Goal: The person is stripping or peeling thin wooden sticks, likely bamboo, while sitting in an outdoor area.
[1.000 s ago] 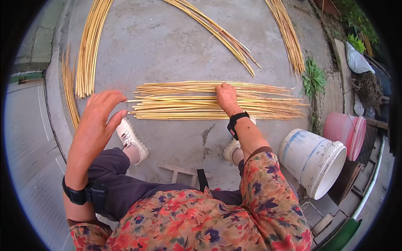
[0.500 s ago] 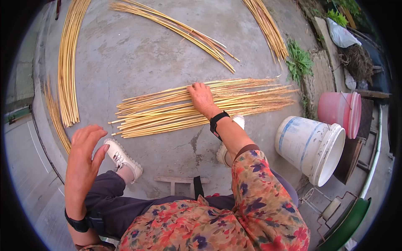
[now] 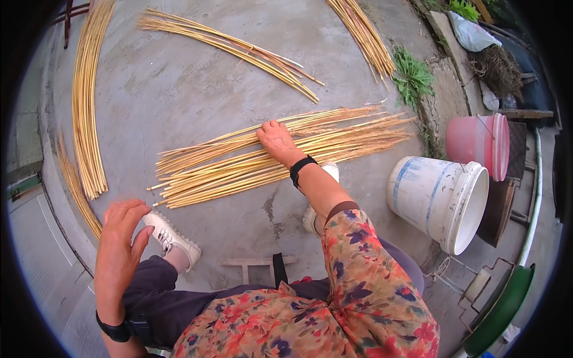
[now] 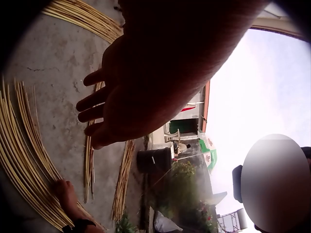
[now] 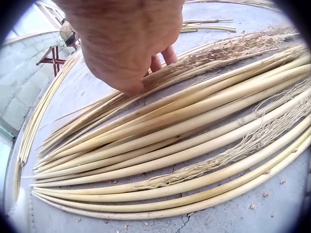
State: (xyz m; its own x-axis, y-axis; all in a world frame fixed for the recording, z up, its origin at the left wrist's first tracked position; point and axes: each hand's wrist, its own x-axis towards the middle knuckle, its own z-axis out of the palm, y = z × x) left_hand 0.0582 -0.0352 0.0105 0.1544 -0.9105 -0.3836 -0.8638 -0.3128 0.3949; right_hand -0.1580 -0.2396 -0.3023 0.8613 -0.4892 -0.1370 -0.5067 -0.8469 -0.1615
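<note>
A spread of pale straw-coloured stalks with feathery seed heads, like sorghum (image 3: 239, 178), lies on the concrete in the head view, butt ends to the left. Along its far side runs a thinner, browner group of stalks (image 3: 200, 151). My right hand (image 3: 277, 142) is down on that far group; in the right wrist view its thumb (image 5: 132, 89) is on the near side and curled fingers (image 5: 167, 56) reach over beyond. Off the left butt ends my left hand (image 3: 122, 250) hangs in the air, fingers loosely bent, holding nothing.
More stalk bundles lie at the left (image 3: 86, 113), the back (image 3: 239, 49) and the far right (image 3: 364, 42). A white bucket (image 3: 421, 192) lies tipped at the right beside a pink bucket (image 3: 468, 140). A white shoe (image 3: 173, 238) stands close to the butt ends.
The head view has shifted and turned, so the stalks now slant and sit further left. My right hand keeps its place on the stalks; my left hand stays raised and without anything in it.
</note>
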